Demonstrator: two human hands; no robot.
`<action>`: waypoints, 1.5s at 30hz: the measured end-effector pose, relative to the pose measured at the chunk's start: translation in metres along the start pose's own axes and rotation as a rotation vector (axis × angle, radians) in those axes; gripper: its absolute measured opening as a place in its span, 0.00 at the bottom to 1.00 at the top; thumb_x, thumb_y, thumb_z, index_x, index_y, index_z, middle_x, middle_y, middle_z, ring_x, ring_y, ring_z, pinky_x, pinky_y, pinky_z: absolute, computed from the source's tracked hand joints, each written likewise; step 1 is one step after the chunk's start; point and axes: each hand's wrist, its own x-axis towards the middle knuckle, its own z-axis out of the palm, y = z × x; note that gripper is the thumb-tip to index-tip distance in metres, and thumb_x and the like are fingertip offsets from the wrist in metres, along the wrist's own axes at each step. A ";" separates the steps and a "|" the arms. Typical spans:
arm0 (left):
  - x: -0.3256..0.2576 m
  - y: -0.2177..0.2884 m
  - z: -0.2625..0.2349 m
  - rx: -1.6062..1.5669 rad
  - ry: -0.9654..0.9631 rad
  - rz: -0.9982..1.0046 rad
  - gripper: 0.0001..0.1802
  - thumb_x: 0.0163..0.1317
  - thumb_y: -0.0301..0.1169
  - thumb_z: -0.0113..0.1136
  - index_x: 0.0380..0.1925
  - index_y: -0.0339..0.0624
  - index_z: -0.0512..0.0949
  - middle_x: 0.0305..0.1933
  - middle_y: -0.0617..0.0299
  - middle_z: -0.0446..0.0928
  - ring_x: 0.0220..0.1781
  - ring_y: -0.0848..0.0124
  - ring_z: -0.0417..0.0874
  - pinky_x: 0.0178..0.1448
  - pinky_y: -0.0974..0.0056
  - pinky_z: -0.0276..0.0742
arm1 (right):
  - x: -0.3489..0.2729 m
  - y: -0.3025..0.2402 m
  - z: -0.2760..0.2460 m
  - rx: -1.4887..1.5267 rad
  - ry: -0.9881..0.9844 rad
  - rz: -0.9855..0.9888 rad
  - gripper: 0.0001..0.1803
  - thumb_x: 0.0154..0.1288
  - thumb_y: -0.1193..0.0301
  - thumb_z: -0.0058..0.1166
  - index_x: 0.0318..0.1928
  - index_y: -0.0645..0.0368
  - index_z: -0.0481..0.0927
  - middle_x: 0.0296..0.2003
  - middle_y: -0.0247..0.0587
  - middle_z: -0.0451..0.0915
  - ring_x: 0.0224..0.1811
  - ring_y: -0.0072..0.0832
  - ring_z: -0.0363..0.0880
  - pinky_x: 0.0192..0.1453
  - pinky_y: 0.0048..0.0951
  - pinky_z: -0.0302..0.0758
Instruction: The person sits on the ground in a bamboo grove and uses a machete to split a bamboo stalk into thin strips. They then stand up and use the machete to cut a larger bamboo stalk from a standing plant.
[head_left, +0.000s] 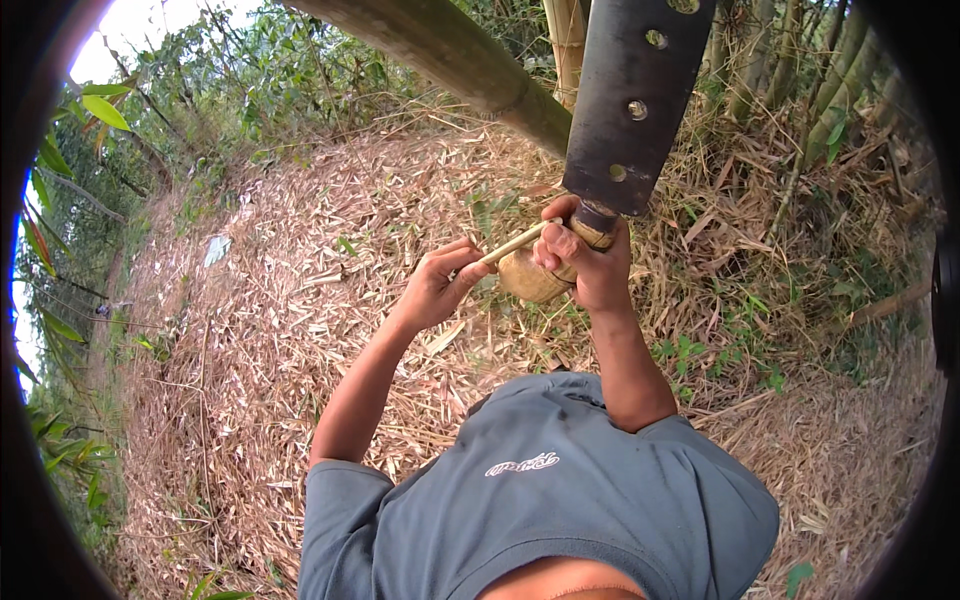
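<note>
My right hand (590,265) grips the wooden handle (535,278) of a large chopping knife. Its broad dark blade (635,95), pierced with several round holes, points up and away from me. My left hand (440,282) pinches the near end of a thin pale bamboo sliver (512,244). The sliver's far end rests against my right thumb, just below the blade. Both hands are held close together in front of my chest, above leaf-strewn ground.
A thick green-brown bamboo pole (450,55) slants across the top, behind the blade. More bamboo stems (830,80) stand at the upper right. Dry bamboo leaves (280,330) cover the ground. Green bushes (80,200) line the left edge.
</note>
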 end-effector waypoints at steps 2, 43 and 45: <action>0.005 0.005 0.007 0.059 0.036 0.049 0.13 0.72 0.33 0.59 0.47 0.35 0.81 0.36 0.56 0.77 0.36 0.62 0.79 0.42 0.59 0.75 | 0.003 0.002 -0.005 -0.066 0.019 -0.008 0.10 0.65 0.75 0.66 0.44 0.65 0.82 0.26 0.36 0.81 0.23 0.18 0.77 0.28 0.22 0.74; 0.235 0.048 -0.011 1.405 -0.307 0.005 0.07 0.64 0.27 0.59 0.39 0.37 0.82 0.37 0.53 0.87 0.42 0.58 0.90 0.42 0.57 0.87 | 0.098 0.093 -0.088 -1.076 0.459 0.016 0.15 0.58 0.65 0.64 0.36 0.65 0.77 0.24 0.46 0.79 0.26 0.41 0.79 0.35 0.41 0.75; 0.230 0.049 -0.014 1.485 -0.374 0.033 0.07 0.65 0.27 0.58 0.39 0.38 0.82 0.36 0.55 0.87 0.41 0.58 0.90 0.40 0.58 0.86 | 0.098 0.093 -0.089 -1.044 0.455 0.011 0.15 0.58 0.65 0.64 0.36 0.65 0.77 0.24 0.46 0.79 0.25 0.40 0.79 0.35 0.41 0.75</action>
